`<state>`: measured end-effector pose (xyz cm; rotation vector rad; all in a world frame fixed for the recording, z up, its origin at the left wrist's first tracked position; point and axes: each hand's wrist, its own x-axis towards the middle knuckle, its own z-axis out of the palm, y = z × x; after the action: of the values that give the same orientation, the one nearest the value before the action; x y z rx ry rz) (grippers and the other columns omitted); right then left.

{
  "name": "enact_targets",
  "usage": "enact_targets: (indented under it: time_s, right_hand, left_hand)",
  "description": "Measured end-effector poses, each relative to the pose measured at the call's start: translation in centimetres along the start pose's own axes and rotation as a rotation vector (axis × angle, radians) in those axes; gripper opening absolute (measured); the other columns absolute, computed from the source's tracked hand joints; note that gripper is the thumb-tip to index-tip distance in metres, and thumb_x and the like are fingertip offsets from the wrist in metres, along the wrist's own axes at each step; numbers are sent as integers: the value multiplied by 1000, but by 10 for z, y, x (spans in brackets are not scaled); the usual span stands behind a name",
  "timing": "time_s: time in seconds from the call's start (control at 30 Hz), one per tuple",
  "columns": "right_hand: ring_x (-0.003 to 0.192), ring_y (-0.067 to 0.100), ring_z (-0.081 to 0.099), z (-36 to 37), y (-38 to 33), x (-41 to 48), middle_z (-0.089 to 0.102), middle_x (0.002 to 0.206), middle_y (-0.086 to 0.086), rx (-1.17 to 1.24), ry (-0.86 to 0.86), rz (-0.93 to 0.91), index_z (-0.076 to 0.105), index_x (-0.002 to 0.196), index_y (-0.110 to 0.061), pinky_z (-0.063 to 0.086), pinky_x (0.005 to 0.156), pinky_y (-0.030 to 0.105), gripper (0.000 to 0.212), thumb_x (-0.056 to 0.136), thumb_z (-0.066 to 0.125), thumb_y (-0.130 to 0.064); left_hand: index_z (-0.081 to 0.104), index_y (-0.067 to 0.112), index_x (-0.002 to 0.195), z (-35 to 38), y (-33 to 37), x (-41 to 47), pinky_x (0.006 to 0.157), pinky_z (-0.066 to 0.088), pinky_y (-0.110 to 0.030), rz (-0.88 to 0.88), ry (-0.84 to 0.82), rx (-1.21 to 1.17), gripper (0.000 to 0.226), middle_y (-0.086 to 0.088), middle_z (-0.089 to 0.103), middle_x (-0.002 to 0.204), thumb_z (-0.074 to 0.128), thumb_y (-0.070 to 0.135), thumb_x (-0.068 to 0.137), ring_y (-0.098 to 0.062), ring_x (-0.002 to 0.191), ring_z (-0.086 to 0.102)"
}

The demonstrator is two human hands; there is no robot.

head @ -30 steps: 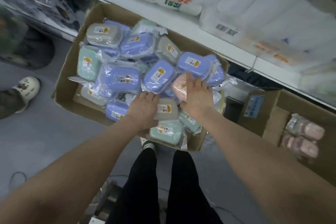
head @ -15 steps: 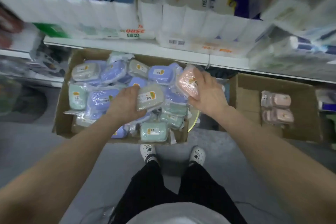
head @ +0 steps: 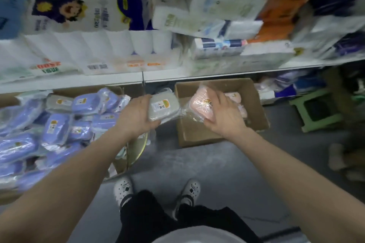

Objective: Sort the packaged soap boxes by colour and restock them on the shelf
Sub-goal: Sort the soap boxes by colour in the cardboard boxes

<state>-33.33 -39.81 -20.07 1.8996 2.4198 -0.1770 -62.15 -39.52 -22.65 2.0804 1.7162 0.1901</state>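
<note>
Left hand (head: 136, 116) grips a grey soap box (head: 163, 109) in clear wrap, thumb below, fingers over its far edge; box held in the air between the two cartons, label up. Right hand (head: 223, 118) grips a pink soap box (head: 201, 105), fingers spread over its top; box tilted, held over the small carton (head: 197, 134) on the floor; more pink boxes (head: 236, 97) lie inside that carton, partly hidden by the hand. Large carton (head: 122, 163) at left holds a heap of mostly purple soap boxes (head: 55, 126), with one grey box (head: 59, 102) near its far side. White shelf (head: 79, 82) above both cartons carries toilet-paper packs (head: 98, 45); frame blurred toward the right. Green stool (head: 320, 108) stands right of the small carton.
</note>
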Motion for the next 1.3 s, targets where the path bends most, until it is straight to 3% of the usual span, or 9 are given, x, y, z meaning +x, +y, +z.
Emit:
enact_targets:
  time_s: [0.07,0.17,0.27,0.5,0.7,0.87,1.07,1.3]
  right_hand:
    - [110,38,54,5,37,-11,48,132,16,5,-18,52,27,149,-11,45,90,47,97,70,73,-42]
    - [105,35,56,18,83,-22,50,124,13,41,-49,137,31,147,-13,48,84,45,95,69,74,-45]
    - [108,35,54,34,118,-24,48,127,13,65,-93,212,28,146,-13,49,84,45,96,69,74,-46]
    - [111,32,50,72,183,-1,46,128,10,119,-205,340,25,148,-16,47,90,45,94,72,69,-49]
    - [109,33,52,119,236,41,54,127,11,111,-220,393,34,145,-15,46,91,44,93,68,72,-51]
    - [114,33,47,164,278,91,50,138,11,83,-246,317,30,148,-16,40,96,45,93,71,72,-49]
    - [121,32,43,224,323,163,41,143,10,-62,-354,93,18,151,-20,36,99,44,98,75,75,-41]
    - [133,33,36,283,351,211,37,146,12,-209,-400,-147,21,150,-18,29,113,46,97,71,76,-9]
  left_hand:
    - [40,11,137,19,32,18,91,47,-42,23,-39,10,89,-16,55,125,62,58,65,-35,111,54]
    - [32,14,142,43,72,42,88,49,-43,31,-101,14,88,-15,50,131,68,56,73,-34,112,53]
    - [30,14,145,64,100,69,94,43,-41,50,-124,38,88,-15,47,134,70,52,76,-33,117,48]
    - [34,7,142,108,126,145,103,37,-40,77,-200,85,87,-16,48,133,72,48,75,-33,117,48]
    - [30,9,143,152,128,200,104,40,-44,83,-274,105,88,-14,42,137,69,51,77,-32,120,47]
    - [23,16,146,195,130,231,106,40,-42,33,-321,97,88,-9,40,138,70,50,80,-27,123,46]
    - [21,17,147,260,126,258,108,39,-40,-26,-337,85,91,-7,38,142,71,50,79,-25,125,45]
    - [20,18,148,322,126,274,107,38,-41,-124,-355,60,92,-6,35,143,70,52,79,-25,126,43]
